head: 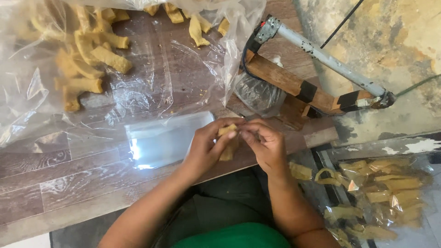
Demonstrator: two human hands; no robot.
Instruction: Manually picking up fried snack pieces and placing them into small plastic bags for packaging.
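Note:
My left hand (206, 147) and my right hand (266, 144) meet over the front edge of a wood-patterned table (69, 183). Together they hold a small clear plastic bag with yellow-brown fried snack sticks (228, 142) in it, fingertips pinching its top. A flat stack of empty clear bags (161, 140) lies just left of my left hand. Loose snack sticks (87, 59) are spread on a large clear plastic sheet (174, 69) at the far left of the table.
A wooden-based sealing tool with a long grey metal lever (321, 57) stands at the table's right end. Several filled, sealed snack bags (376, 193) lie piled on the floor at lower right. A stained concrete floor shows at upper right.

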